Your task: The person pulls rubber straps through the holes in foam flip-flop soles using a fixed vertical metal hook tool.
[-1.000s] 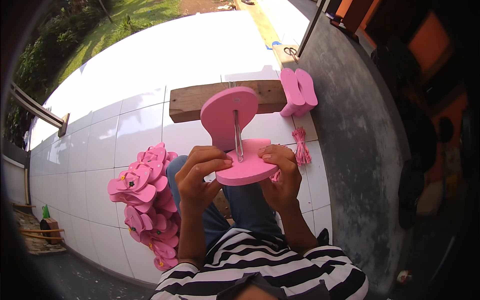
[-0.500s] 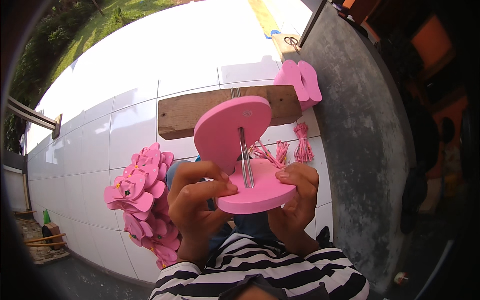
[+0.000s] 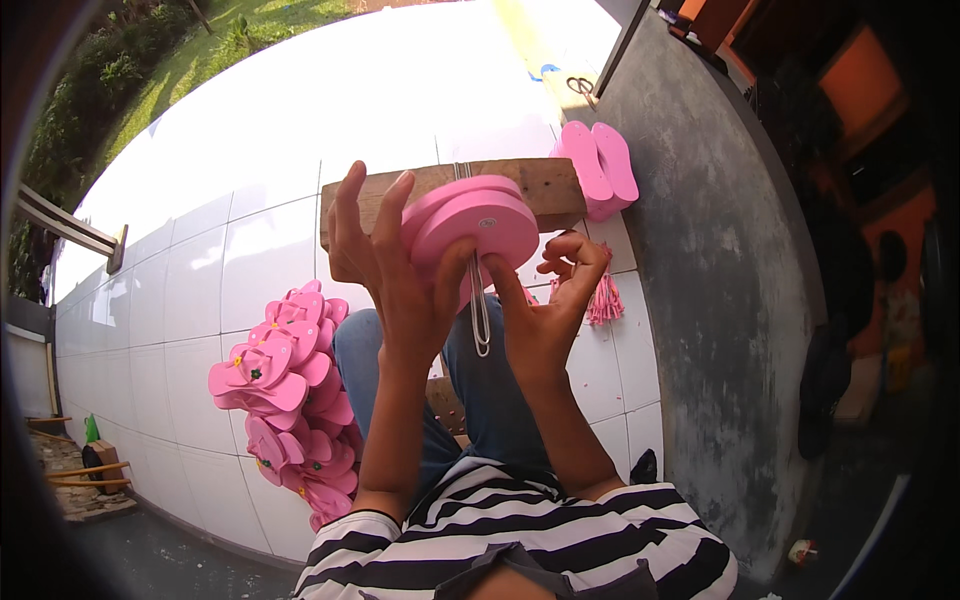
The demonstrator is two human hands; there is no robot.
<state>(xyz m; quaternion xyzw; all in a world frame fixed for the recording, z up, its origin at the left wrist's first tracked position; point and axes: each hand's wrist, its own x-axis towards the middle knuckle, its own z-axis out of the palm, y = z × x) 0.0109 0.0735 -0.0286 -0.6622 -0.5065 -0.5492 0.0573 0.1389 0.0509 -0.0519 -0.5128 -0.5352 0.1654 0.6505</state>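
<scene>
Your left hand [image 3: 395,270] and right hand [image 3: 545,325] press thumbs to the layered pink sole [image 3: 497,222], other fingers loose; the wooden beam [image 3: 548,192] sits just behind, partly hidden. White tiled floor [image 3: 190,385] runs out to grass [image 3: 183,80], its far part lost in glare; the interior [image 3: 862,75] at right is too dark to read.

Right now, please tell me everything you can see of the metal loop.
The metal loop is slim and silvery, like bent wire, with long, nearly parallel sides and a rounded lower end. That end appears free, over the jeans in this view. Two pink soles seem threaded on it, hiding its middle; similar metal shows at the wooden beam. The left hand and right hand have thumbs beside it; contact is unclear.
</scene>
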